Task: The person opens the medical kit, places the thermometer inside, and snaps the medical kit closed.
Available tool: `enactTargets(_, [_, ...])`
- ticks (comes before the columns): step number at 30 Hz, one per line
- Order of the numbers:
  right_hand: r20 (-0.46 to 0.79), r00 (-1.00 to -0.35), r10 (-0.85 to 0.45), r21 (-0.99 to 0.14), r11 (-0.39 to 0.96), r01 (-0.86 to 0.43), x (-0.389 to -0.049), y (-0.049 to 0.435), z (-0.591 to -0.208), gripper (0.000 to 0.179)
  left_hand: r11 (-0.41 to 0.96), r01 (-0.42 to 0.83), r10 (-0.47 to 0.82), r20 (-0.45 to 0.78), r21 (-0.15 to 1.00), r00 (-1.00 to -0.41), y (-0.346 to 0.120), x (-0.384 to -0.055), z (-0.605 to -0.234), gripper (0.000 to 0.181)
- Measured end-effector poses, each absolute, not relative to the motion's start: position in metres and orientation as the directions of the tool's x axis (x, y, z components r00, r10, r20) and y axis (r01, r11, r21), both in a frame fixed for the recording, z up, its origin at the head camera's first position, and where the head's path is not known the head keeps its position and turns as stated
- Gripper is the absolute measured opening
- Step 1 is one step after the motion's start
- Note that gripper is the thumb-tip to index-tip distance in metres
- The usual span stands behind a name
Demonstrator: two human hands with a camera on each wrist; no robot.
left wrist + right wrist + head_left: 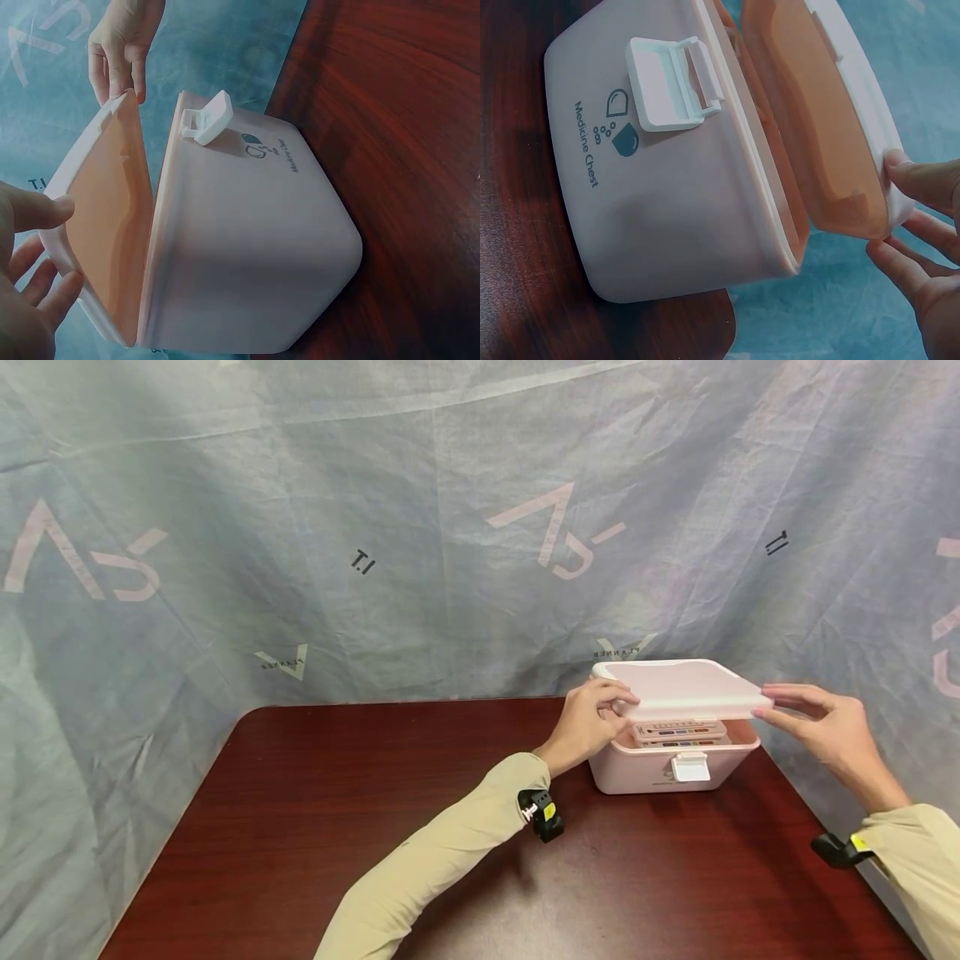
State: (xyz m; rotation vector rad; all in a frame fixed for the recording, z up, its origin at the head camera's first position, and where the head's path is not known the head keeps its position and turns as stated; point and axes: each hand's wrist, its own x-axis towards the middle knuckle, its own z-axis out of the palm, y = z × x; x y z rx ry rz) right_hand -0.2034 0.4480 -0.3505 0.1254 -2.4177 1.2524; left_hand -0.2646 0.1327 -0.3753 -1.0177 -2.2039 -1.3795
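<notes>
A pale pink medicine chest [637,774] stands at the right part of the table, its lid [678,683] partly raised. My left hand [587,720] grips the lid's left front corner between thumb and fingers. At the opposite corner, my right hand [836,727] pinches the lid's edge, thumb on the rim in the right wrist view. The white latch [664,84] hangs unfastened on the front, beside the printed words "Medicine Chest". Through the gap, flat printed packs [678,732] show inside; the lid hides the rest of the contents.
The chest rests on a dark red wooden table [337,810] near its back right. A grey printed cloth [420,527] hangs behind the table and along its sides. Black straps with yellow tags [550,812] sit on both sleeves.
</notes>
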Motion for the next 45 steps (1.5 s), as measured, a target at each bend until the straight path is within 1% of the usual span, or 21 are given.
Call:
enactTargets(6, [0.42, -0.902, 0.099, -0.743, 0.609, -0.279, -0.206, 0.452, -0.355, 0.042, 0.271, 0.741, 0.381, 0.639, 0.614, -0.668, 0.133, -0.264, -0.379, 0.029])
enactTargets(15, [0.39, -0.915, 0.102, -0.745, 0.619, -0.248, -0.204, 0.451, -0.358, 0.042, 0.284, 0.752, 0.386, 0.647, 0.594, -0.657, 0.133, -0.263, -0.384, 0.027])
enactTargets(27, [0.379, -0.92, 0.101, -0.749, 0.618, -0.241, -0.199, 0.448, -0.361, 0.041, 0.328, 0.744, 0.406, 0.625, 0.581, -0.667, 0.133, -0.259, -0.39, 0.026])
enactTargets(41, [0.421, -0.903, 0.08, -0.706, 0.654, -0.271, -0.2, 0.452, -0.375, 0.035, 0.302, 0.777, 0.419, 0.656, 0.552, -0.628, 0.131, -0.257, -0.398, 0.024])
enactTargets(45, [0.417, -0.906, 0.074, -0.702, 0.66, -0.269, -0.199, 0.452, -0.377, 0.034, 0.293, 0.783, 0.416, 0.665, 0.548, -0.621, 0.132, -0.256, -0.403, 0.023])
